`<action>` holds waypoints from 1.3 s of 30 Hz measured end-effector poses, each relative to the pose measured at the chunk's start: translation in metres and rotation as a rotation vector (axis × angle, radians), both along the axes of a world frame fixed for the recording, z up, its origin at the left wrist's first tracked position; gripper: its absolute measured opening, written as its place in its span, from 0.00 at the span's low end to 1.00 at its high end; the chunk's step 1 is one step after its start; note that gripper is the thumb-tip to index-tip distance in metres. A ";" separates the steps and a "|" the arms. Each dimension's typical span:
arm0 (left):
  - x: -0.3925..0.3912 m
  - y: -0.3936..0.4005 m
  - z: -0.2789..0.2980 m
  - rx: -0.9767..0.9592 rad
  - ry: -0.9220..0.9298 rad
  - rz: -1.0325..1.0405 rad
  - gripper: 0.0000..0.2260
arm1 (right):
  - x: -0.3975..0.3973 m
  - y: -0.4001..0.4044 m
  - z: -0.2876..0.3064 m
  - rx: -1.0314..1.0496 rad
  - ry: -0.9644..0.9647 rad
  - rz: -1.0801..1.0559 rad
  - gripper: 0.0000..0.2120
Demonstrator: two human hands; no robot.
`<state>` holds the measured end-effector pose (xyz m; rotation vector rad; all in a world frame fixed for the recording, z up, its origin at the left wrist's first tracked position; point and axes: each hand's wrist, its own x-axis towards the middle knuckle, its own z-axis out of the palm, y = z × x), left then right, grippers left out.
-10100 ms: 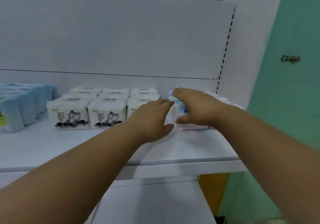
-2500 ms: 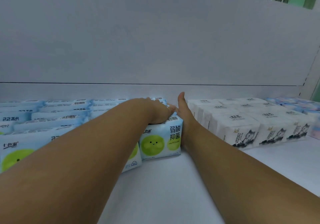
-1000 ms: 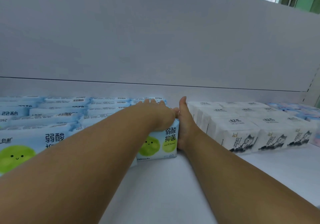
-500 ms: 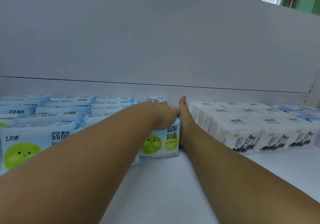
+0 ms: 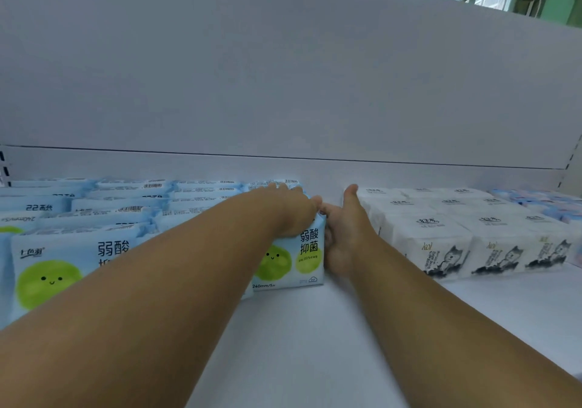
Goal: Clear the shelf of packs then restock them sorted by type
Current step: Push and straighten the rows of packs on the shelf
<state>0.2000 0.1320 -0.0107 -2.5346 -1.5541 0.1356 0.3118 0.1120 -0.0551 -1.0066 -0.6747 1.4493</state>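
The light-blue plastic pack with green smiling circles and black Chinese lettering stands upright on the white shelf board, at the right end of the near row of its kind. The left hand lies palm-down over the pack's top edge, fingers stretched out and reaching far across the packs behind it. The right hand stands on its edge against the pack's right side, fingers straight and pressed together, pointing toward the far white back panel; its thumb touches the left hand's fingertips at the pack's top corner. Both forearms run in from the near edge.

To the left, more light-blue packs of the same kind fill the shelf in rows from near to far. Just right of the right hand, white packs printed with a black-and-grey cat sit in rows. At the far right end lie pale blue-and-pink packs, too blurred to read.
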 end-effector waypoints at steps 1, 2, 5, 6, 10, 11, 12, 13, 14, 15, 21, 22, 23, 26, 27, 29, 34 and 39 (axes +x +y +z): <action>0.000 0.002 0.000 0.000 -0.019 0.001 0.22 | -0.001 -0.003 -0.001 -0.019 -0.005 0.016 0.45; 0.000 0.002 0.000 -0.008 -0.037 0.000 0.22 | -0.003 -0.008 -0.001 -0.035 -0.005 0.034 0.44; 0.000 0.002 0.004 -0.025 -0.016 0.013 0.22 | -0.015 -0.016 0.000 -0.004 0.024 0.060 0.40; 0.000 0.001 0.007 -0.035 -0.008 0.024 0.22 | -0.017 -0.016 0.000 0.017 0.040 0.055 0.40; -0.002 -0.017 0.016 -0.033 0.015 -0.044 0.22 | -0.018 -0.020 0.001 0.063 0.046 0.037 0.41; -0.003 -0.022 0.020 -0.029 -0.008 -0.062 0.21 | -0.017 -0.022 0.001 0.076 0.036 0.050 0.40; -0.005 -0.028 0.024 -0.016 -0.054 -0.071 0.20 | -0.017 -0.022 0.001 0.095 0.025 0.056 0.40; -0.009 -0.034 0.030 0.012 -0.088 -0.081 0.21 | -0.016 -0.022 0.003 0.114 0.022 0.043 0.39; -0.014 -0.041 0.038 0.003 -0.160 -0.047 0.21 | -0.014 -0.020 0.004 0.127 0.008 0.016 0.39; -0.022 -0.048 0.043 -0.034 -0.222 -0.012 0.23 | -0.012 -0.019 0.007 0.141 -0.012 -0.011 0.38; -0.063 -0.060 0.023 -0.042 0.137 -0.019 0.53 | -0.005 -0.042 0.009 0.263 -0.416 0.144 0.26; -0.064 -0.057 0.016 0.013 0.140 -0.038 0.55 | -0.004 -0.045 0.005 0.300 -0.469 0.199 0.25; -0.063 -0.054 0.010 0.060 0.134 -0.060 0.54 | -0.003 -0.046 0.001 0.336 -0.507 0.221 0.30; -0.061 -0.049 0.002 0.143 0.109 -0.102 0.50 | 0.001 -0.044 -0.008 0.379 -0.627 0.266 0.55; -0.062 -0.048 0.001 0.162 0.109 -0.110 0.48 | 0.002 -0.044 -0.010 0.370 -0.704 0.264 0.60; -0.063 -0.046 -0.003 0.208 0.126 -0.126 0.46 | 0.005 -0.043 -0.014 0.387 -0.846 0.239 0.65; -0.063 -0.049 -0.003 0.235 0.134 -0.139 0.48 | 0.004 -0.042 -0.015 0.432 -0.947 0.168 0.65; -0.068 -0.070 0.007 0.270 0.082 -0.123 0.51 | 0.006 -0.046 -0.010 0.464 -0.975 0.154 0.66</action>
